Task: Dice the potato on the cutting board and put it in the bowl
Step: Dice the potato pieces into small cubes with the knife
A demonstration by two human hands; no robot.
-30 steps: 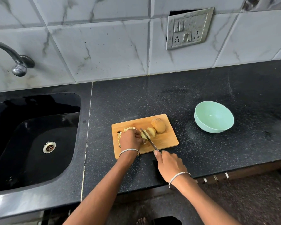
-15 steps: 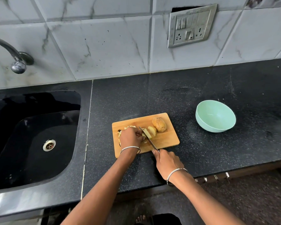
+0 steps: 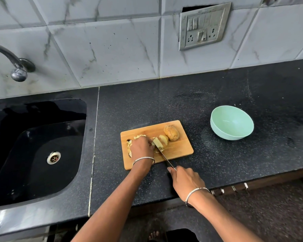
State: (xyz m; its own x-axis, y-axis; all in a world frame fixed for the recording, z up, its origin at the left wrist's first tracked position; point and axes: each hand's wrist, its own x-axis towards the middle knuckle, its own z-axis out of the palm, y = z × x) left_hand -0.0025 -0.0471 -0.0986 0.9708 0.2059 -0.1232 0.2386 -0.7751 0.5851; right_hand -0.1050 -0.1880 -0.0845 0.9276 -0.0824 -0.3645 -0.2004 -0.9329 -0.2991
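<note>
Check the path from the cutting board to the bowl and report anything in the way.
Nothing visible does: only bare countertop lies between the cutting board and the bowl to its right.

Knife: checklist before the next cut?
1. Grip: right hand holds the knife: ok.
2. Hold: left hand steadies the piece under the blade: ok.
3. Left fingertips clear of the blade: cannot tell, the hand hides them.
4. Support: board lies flat, wholly on the counter: ok.
5. Uncut half out of the blade's way, at the board's far right corner: ok.
6. Target: bowl upright, empty, to the right of the board: ok.
</note>
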